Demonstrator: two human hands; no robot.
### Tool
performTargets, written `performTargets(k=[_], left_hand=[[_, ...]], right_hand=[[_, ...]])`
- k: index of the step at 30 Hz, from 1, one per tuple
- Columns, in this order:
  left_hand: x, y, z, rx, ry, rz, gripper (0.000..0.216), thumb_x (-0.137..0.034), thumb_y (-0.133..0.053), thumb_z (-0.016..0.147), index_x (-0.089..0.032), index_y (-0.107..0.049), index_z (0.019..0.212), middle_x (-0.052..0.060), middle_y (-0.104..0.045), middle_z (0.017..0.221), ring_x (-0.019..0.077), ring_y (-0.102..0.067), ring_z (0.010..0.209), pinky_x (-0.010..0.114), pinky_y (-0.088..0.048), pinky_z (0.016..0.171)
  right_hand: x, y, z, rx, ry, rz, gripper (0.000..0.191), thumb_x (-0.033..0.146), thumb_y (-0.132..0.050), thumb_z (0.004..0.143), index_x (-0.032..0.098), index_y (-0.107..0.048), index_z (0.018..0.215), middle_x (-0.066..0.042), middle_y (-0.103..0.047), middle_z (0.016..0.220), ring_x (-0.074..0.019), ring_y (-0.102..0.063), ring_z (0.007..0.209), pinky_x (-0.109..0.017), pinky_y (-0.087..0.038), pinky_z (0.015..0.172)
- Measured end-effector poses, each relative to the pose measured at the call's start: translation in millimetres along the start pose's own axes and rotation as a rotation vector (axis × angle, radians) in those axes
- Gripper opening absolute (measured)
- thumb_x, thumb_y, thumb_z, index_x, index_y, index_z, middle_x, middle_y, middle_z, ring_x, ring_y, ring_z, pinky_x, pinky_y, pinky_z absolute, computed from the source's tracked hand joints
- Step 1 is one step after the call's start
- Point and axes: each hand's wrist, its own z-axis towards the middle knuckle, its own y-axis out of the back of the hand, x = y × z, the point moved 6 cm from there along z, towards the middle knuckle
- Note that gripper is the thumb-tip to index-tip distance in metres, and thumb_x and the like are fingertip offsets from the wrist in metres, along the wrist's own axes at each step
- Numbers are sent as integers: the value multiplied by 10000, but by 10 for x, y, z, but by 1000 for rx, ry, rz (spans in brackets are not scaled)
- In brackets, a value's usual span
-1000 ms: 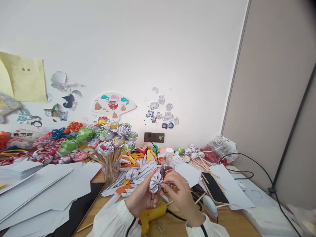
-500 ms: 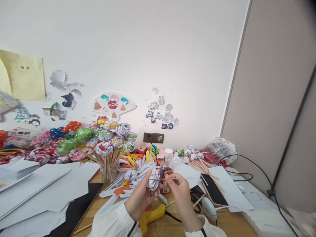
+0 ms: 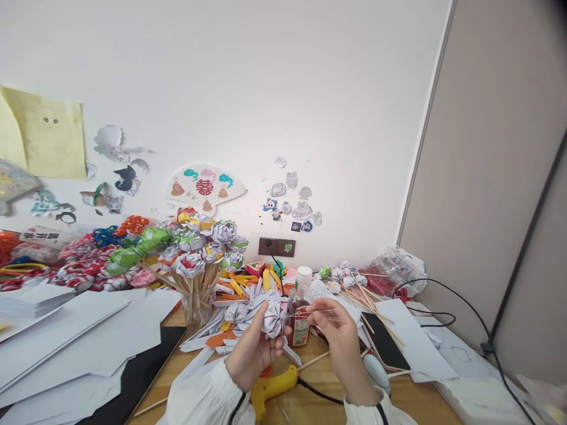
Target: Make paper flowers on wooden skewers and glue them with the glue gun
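Note:
My left hand (image 3: 252, 351) is closed round a folded paper flower (image 3: 272, 319), white with red print, held above the desk. My right hand (image 3: 339, 339) pinches a thin wooden stick (image 3: 316, 311) that runs level from its fingers into the flower's side. A small bottle (image 3: 302, 310) with a white cap and red label stands just behind the two hands. Under my left wrist a yellow glue gun (image 3: 272, 386) lies on the wooden desk (image 3: 310, 407).
A cup of paper flowers on sticks (image 3: 197, 260) stands left of centre, with folded paper pieces (image 3: 234, 295) heaped behind my hands. White sheets (image 3: 80, 342) cover the left. A black phone (image 3: 385, 339), loose sticks (image 3: 363, 295) and cables (image 3: 443, 313) lie to the right.
My right hand has moved right and up, away from the flower, showing more of the stick. My left hand has lifted the flower slightly. The bottle now shows fully between the hands.

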Motion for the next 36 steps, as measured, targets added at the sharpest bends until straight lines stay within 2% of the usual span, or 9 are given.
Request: performTargets(k=[7, 10, 16, 22, 28, 31, 34, 35, 36], left_hand=[[-15, 25, 12, 3, 4, -5, 408, -508, -381, 881, -162, -569, 778, 32, -667, 597, 54, -486, 369, 148, -407, 396], [-8, 13, 4, 3, 22, 15, 407, -505, -378, 885, -158, -586, 845, 24, -662, 584, 51, -474, 357, 144, -404, 391], [69, -32, -19, 36, 77, 87, 420, -523, -393, 870, -154, -592, 894, 39, -678, 615, 54, -471, 364, 149, -400, 389], [139, -51, -26, 91, 107, 202, 528, -633, -417, 780, -141, -610, 782, 31, -654, 657, 61, -479, 366, 178, -390, 382], [28, -32, 15, 110, -79, 363, 218, -358, -577, 692, -211, -552, 851, -13, -604, 634, 176, -593, 600, 252, -456, 489], [-107, -21, 1, 70, -240, 477, 313, -216, -586, 652, -254, -562, 961, -3, -629, 811, 185, -589, 735, 282, -464, 628], [-262, -81, -70, 57, -417, 636, 124, -198, -646, 646, -228, -670, 764, 28, -623, 975, 214, -540, 946, 276, -406, 812], [-293, -116, -95, 73, -451, 694, 22, -215, -669, 646, -212, -684, 663, 44, -635, 953, 229, -533, 964, 278, -385, 845], [-312, -151, -115, 95, -469, 749, 68, -234, -690, 645, -200, -684, 586, 58, -652, 894, 239, -543, 939, 283, -378, 853]], right_hand=[[153, -178, -5, 330, 163, -131, 126, 321, -662, 752, 220, -689, 821, -61, -677, 919, -199, -628, 839, -334, -513, 749], [211, -180, -12, 297, 245, -205, 83, 283, -638, 776, 234, -702, 759, -46, -688, 858, -200, -617, 889, -332, -483, 811], [189, -88, -14, 133, 180, -272, 129, 327, -638, 759, 212, -696, 746, -33, -663, 727, -153, -585, 593, -255, -482, 538], [141, -16, -9, 55, 146, -260, 164, 361, -643, 743, 198, -656, 725, -30, -644, 674, -153, -571, 567, -262, -467, 533], [61, 11, 35, 30, 54, -199, 257, 439, -626, 747, 186, -588, 763, -26, -648, 663, -152, -585, 546, -267, -473, 533], [45, -59, 18, 53, 21, -175, 262, 438, -637, 734, 182, -585, 756, -24, -643, 663, -147, -574, 537, -257, -465, 511], [36, -160, -14, 99, -6, -147, 242, 413, -646, 725, 180, -585, 752, -12, -631, 646, -140, -566, 518, -258, -470, 509], [32, -188, -22, 116, -16, -139, 233, 401, -647, 724, 179, -586, 759, -10, -629, 646, -140, -567, 517, -260, -472, 511], [25, -209, -28, 132, -29, -131, 223, 387, -648, 723, 178, -588, 772, -9, -628, 649, -140, -569, 521, -260, -473, 513]])
